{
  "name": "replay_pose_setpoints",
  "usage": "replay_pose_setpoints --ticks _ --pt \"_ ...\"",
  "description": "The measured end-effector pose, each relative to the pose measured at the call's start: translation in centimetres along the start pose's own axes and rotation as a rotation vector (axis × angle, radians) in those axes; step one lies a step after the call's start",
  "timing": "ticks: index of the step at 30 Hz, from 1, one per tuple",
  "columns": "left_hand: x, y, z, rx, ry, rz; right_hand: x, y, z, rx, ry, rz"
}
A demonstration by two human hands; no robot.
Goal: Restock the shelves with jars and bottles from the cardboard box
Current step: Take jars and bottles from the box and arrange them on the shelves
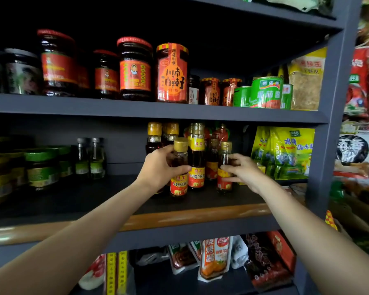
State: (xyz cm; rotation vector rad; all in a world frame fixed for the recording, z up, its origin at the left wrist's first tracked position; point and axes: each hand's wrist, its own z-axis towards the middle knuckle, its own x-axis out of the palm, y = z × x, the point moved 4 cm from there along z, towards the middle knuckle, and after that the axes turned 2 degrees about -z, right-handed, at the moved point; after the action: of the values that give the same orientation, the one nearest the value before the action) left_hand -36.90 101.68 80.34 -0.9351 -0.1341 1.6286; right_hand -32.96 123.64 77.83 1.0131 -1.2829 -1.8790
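Hands reach onto the middle shelf [200, 201]: left hand [161, 167] grips one small oil bottle [179, 167], right hand [242, 171] pinches another bottle [224, 167], both upright.

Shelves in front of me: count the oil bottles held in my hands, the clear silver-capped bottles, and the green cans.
Oil bottles, one in the left hand, one in the right hand: 2
Clear silver-capped bottles: 2
Green cans: 3
Total: 7
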Motion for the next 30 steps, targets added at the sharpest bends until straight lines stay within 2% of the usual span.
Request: replay_pose_setpoints --ticks 7,15,17,21,26,30 --pt "2.7 0.1 1.1 -0.031 0.077 -0.017 0.6 -0.5 2.7 -0.054 -0.069 -0.199" --pt "4.9 -0.8 1.8 -0.092 0.165 -0.091 1.2 -0.3 3.4 -0.061 -0.084 -0.310" --pt "5.3 -0.8 2.2 -0.119 0.178 -0.131 0.6 -0.2 3.1 -0.039 -0.067 -0.266" --pt "6.3 -0.7 2.9 -0.164 0.185 -0.144 -2.4 0.2 2.3 -0.147 -0.193 -0.208" --pt "7.9 -0.9 3.4 -0.192 0.157 -0.188 -2.1 -0.7 2.1 -0.018 -0.004 -0.388" --pt "8.0 -0.8 3.6 -0.203 0.161 -0.215 -0.2 -0.9 2.5 -0.018 0.084 -0.495"
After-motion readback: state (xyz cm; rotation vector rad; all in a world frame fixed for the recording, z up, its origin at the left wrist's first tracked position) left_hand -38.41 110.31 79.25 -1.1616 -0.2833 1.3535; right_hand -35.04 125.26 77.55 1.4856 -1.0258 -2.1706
